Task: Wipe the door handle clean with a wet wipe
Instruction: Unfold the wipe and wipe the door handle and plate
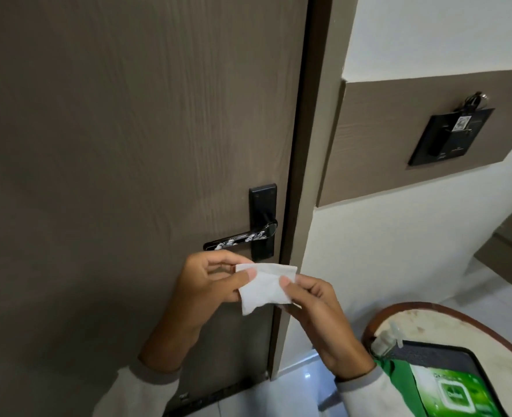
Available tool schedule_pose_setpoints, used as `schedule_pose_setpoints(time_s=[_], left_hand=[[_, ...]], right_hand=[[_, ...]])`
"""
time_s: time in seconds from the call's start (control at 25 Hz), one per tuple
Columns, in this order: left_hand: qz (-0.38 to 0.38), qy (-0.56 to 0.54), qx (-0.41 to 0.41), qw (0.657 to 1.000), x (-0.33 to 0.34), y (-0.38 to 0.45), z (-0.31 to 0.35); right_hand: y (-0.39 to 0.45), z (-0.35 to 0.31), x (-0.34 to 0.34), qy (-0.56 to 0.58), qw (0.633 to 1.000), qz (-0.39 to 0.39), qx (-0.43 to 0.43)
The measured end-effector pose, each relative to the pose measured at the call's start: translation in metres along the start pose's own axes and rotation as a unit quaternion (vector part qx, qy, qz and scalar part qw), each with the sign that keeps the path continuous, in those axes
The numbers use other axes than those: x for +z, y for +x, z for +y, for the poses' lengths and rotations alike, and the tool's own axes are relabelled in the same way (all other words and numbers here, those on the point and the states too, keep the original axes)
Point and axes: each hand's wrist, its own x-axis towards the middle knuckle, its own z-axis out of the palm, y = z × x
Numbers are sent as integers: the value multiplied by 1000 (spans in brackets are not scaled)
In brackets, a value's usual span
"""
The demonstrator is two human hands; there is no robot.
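Note:
A black lever door handle (239,237) with white smears along its bar sits on a black backplate (262,206) on the brown door. Just below it, both hands hold a white wet wipe (263,291), spread between them. My left hand (209,284) pinches the wipe's left edge with thumb and fingers. My right hand (311,302) pinches its right edge. The wipe is a short way under the handle and does not touch it.
The door frame (305,206) runs down the right of the door. A black card-holder panel (450,136) hangs on the wall. At lower right a round stool (447,326) carries a green wet-wipe pack (456,392), a dark tray and a small bottle (387,341).

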Motion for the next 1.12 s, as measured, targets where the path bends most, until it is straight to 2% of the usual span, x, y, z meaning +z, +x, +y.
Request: schedule_pose_setpoints(time_s=[0.08, 0.12, 0.2, 0.28, 0.32, 0.36, 0.44, 0.48, 0.56, 0.64, 0.72, 0.8, 0.88, 0.92, 0.96, 1.04, 1.12], left_hand=[[-18, -71, -31, 997, -11, -3, -2], [-15, -76, -38, 996, -14, -4, -4], [4, -53, -49, 997, -15, -5, -10], [65, 8, -5, 998, -18, -6, -14], [123, 65, 62, 988, -22, -4, -13], [194, 148, 162, 956, -28, 0, -8], [284, 315, 370, 827, -41, 18, 11], [288, 365, 442, 767, -46, 35, 21], [276, 449, 506, 683, -51, 75, 43], [272, 521, 515, 624, -52, 108, 49], [281, 577, 524, 559, -57, 128, 39], [291, 605, 534, 514, -64, 138, 31], [298, 625, 531, 489, -68, 142, 30], [299, 633, 527, 483, -68, 143, 29], [301, 642, 520, 476, -67, 144, 28], [314, 666, 499, 457, -64, 143, 25], [326, 680, 486, 441, -62, 143, 24]], right_hand=[[1, -1, 4, 138, 987, -44, 66], [1, 0, 9, 171, 979, -60, 90], [2, 3, 18, 163, 978, -59, 117], [2, 9, 24, 128, 987, 5, 92], [3, 12, 23, 103, 991, 70, 42], [9, 13, 21, 61, 984, 161, -37], [27, 10, 27, -67, 916, 343, -198], [40, 10, 36, -111, 883, 383, -248], [68, 22, 61, -192, 862, 355, -305], [92, 49, 79, -272, 850, 300, -337], [109, 76, 90, -368, 803, 303, -357], [114, 102, 105, -478, 730, 281, -400], [118, 118, 115, -547, 654, 230, -469], [124, 118, 108, -557, 630, 228, -490], [131, 114, 96, -555, 621, 254, -492], [141, 103, 70, -515, 649, 334, -449], [146, 106, 73, -503, 660, 339, -443]])
